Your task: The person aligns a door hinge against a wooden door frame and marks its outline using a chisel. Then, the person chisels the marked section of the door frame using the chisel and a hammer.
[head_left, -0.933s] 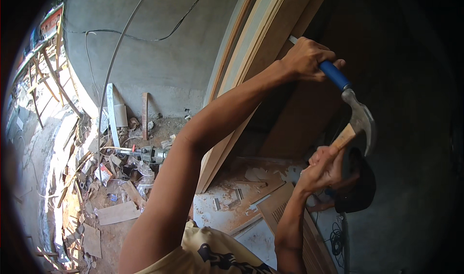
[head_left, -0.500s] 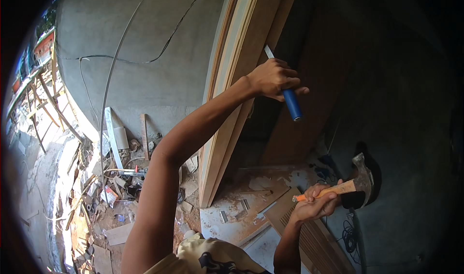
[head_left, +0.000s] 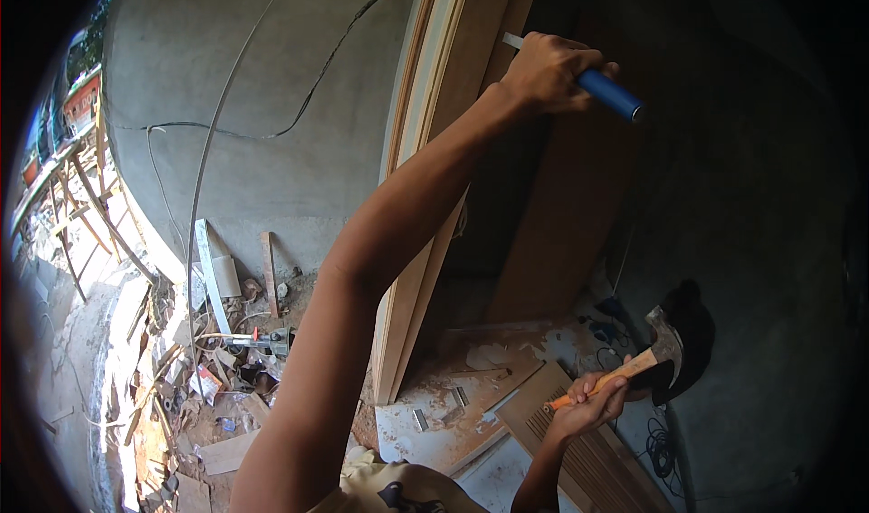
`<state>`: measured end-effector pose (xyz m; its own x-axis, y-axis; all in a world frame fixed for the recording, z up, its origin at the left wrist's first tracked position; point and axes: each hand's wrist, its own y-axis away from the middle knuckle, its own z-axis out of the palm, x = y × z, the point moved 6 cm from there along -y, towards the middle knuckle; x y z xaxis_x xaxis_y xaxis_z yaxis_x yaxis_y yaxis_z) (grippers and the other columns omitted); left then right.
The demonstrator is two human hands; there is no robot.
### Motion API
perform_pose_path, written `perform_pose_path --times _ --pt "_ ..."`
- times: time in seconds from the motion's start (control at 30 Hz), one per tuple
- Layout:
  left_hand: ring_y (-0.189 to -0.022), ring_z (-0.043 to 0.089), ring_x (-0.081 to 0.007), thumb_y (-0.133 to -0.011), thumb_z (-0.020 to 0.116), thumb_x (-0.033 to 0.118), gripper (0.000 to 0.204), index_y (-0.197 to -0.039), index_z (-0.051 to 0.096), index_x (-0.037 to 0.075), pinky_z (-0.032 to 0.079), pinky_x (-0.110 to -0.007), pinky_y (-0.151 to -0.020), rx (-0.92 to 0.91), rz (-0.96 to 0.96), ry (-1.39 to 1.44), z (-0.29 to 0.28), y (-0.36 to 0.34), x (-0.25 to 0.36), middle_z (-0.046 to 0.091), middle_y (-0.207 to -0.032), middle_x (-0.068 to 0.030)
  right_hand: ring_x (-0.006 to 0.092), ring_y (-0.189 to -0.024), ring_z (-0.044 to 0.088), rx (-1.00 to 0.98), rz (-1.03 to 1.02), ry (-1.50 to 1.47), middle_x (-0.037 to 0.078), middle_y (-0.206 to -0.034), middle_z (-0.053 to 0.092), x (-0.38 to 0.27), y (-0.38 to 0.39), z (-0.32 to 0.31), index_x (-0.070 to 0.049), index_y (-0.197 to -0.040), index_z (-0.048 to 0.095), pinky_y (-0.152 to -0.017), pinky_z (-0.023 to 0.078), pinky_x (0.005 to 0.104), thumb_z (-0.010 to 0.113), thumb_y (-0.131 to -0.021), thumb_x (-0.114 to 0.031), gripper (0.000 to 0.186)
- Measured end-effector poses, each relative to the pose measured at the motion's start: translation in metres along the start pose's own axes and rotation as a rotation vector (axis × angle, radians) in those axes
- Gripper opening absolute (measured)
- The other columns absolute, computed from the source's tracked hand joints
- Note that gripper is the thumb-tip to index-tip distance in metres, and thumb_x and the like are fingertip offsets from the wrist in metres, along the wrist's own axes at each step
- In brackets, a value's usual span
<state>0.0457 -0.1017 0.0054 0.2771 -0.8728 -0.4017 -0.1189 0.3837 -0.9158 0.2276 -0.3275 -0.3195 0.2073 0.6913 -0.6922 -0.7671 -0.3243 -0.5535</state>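
My left hand (head_left: 554, 71) is raised high and wrapped round a chisel (head_left: 612, 94) with a blue handle. Its short stretch of visible metal blade points toward the inner face of a wooden door frame (head_left: 453, 96); whether the tip touches the wood I cannot tell. Lower down on the right, my right hand (head_left: 588, 406) grips a claw hammer (head_left: 625, 373) by its orange-yellow wooden handle. The hammer's metal head is up and to the right, apart from the frame and the chisel.
A grey plastered wall (head_left: 272, 151) with hanging cables stands left of the frame. Rubble and wood scraps (head_left: 235, 386) cover the ground there. Grooved wooden panels (head_left: 588, 463) lie below my right hand, with a coiled black cable (head_left: 659, 450) beside them. Small metal hinges (head_left: 460, 396) rest on the dusty surface.
My left hand has moved up and to the right with the chisel, which now lies flatter, its blade more sideways toward the frame. The hammer in my right hand has shifted slightly down and left.
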Motion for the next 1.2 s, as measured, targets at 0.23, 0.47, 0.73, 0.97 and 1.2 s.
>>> perform_pose_path --times 0.23,0.47,0.73,0.97,1.2 --pt "-0.04 0.044 -0.0267 -0.088 0.069 0.024 0.046 -0.052 0.045 0.007 0.038 -0.04 -0.043 0.197 0.031 0.087 -0.007 -0.004 -0.005 0.044 -0.047 -0.0082 0.0028 -0.048 0.028 0.048 0.015 0.015 -0.002 -0.063 0.035 -0.005 -0.004 -0.009 0.004 -0.141 0.043 -0.04 0.021 0.0179 0.044 -0.107 -0.041 0.057" --pt "-0.039 0.044 -0.027 -0.088 0.069 0.023 0.046 -0.052 0.045 0.007 0.038 -0.04 -0.043 0.207 0.037 0.089 -0.004 -0.006 -0.003 0.043 -0.046 -0.0084 0.0028 -0.047 0.028 0.059 0.035 -0.003 -0.002 -0.062 0.035 -0.001 -0.005 -0.012 0.003 -0.142 0.043 -0.039 0.021 0.0179 0.043 -0.107 -0.042 0.057" --pt "-0.048 0.059 -0.0275 -0.083 0.071 0.03 0.03 -0.062 0.065 0.01 0.047 -0.039 -0.048 0.102 -0.016 0.029 0.001 -0.004 -0.012 0.059 -0.053 -0.0066 0.0027 -0.047 0.027 0.043 0.039 0.018 -0.001 -0.062 0.036 0.003 -0.006 -0.013 0.003 -0.142 0.044 -0.038 0.021 0.0179 0.043 -0.107 -0.043 0.058" --pt "-0.047 0.058 -0.028 -0.084 0.071 0.031 0.03 -0.062 0.066 0.01 0.046 -0.04 -0.048 0.074 -0.031 0.053 0.003 -0.003 -0.011 0.058 -0.053 -0.0068 0.0025 -0.047 0.028 0.044 0.052 0.023 -0.001 -0.063 0.036 0.008 -0.006 -0.014 0.003 -0.142 0.044 -0.038 0.021 0.0171 0.042 -0.107 -0.042 0.056" --pt "-0.047 0.057 -0.0275 -0.084 0.071 0.03 0.03 -0.061 0.063 0.011 0.046 -0.04 -0.048 0.071 -0.008 0.022 0.002 -0.003 -0.007 0.057 -0.052 -0.0065 0.0016 -0.044 0.027 0.043 0.071 -0.019 -0.003 -0.061 0.036 0.017 -0.008 -0.017 -0.003 -0.143 0.046 -0.037 0.021 0.0164 0.043 -0.108 -0.04 0.051"
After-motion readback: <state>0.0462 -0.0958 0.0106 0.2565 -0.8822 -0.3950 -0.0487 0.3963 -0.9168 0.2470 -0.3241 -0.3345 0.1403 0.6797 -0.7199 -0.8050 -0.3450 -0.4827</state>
